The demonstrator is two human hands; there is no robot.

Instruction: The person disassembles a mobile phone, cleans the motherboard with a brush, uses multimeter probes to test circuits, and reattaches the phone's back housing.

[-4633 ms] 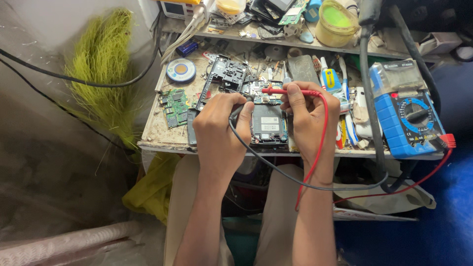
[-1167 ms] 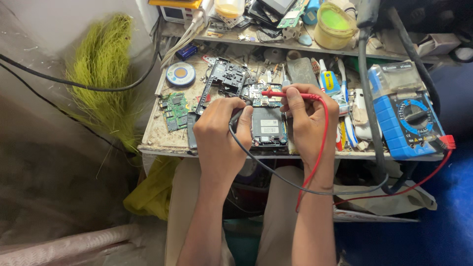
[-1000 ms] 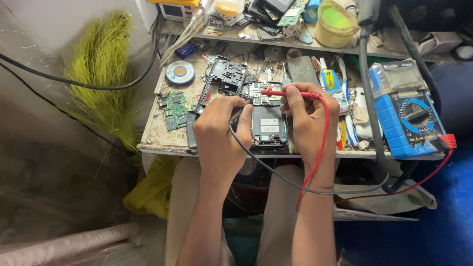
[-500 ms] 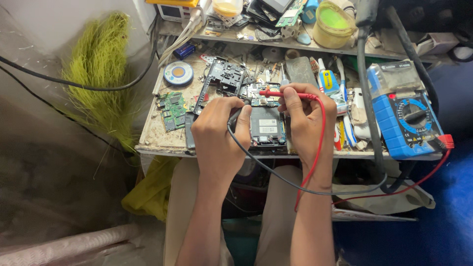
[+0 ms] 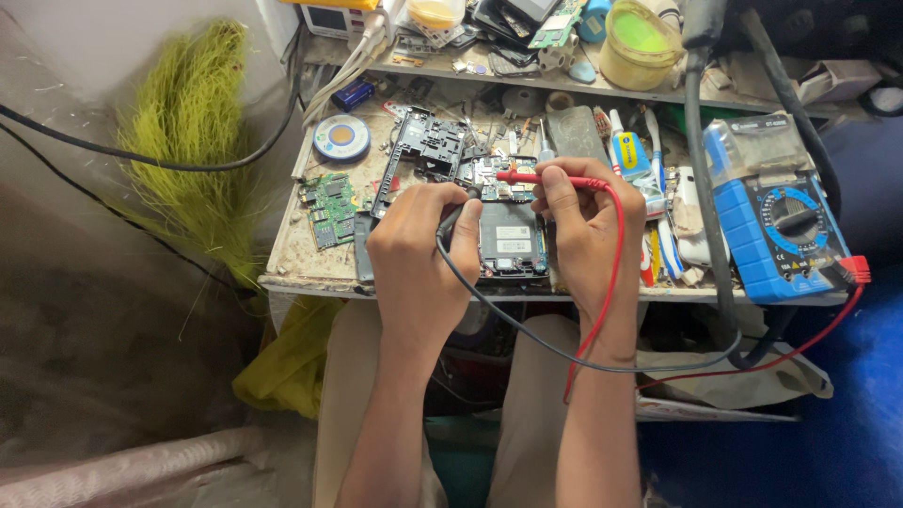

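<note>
Your right hand (image 5: 585,221) pinches the red probe (image 5: 550,178), your left hand (image 5: 419,249) the black probe (image 5: 451,219); a slipped tip could short the opened phone (image 5: 511,240) at centre frame.

White label (image 5: 514,238) on opened phone (image 5: 511,246)

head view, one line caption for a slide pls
Left hand holds a black probe and right hand a red probe over an opened phone, blue multimeter alongside.

Electronics repair workshop: multimeter (image 5: 785,226), circuit boards (image 5: 329,207), cluttered bench (image 5: 301,268).
</note>
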